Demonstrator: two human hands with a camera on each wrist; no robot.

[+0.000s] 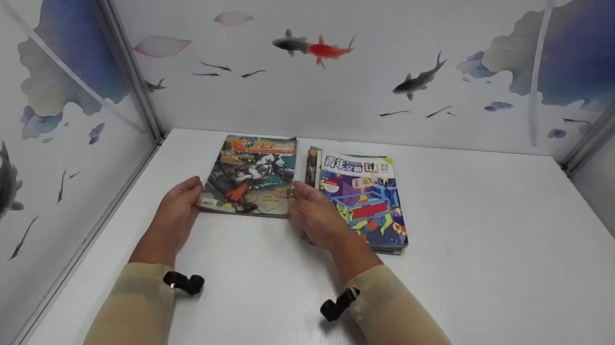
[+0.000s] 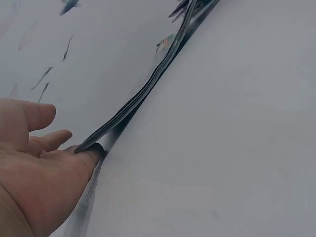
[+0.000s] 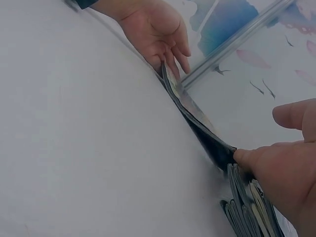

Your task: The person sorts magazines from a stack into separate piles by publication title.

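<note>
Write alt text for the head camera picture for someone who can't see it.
A person's left hand and right hand touch opposite sides of a magazine at a white table. Just right of it lies a stack of magazines, the top one brightly coloured; the back wall is printed with fish.

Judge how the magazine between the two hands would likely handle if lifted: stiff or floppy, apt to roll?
The magazine is probably floppy, since its near edge curves in both wrist views. Layers show along that edge, so they might fan apart if pinched unevenly. Being broad and thin, it seems unlikely to roll.
</note>
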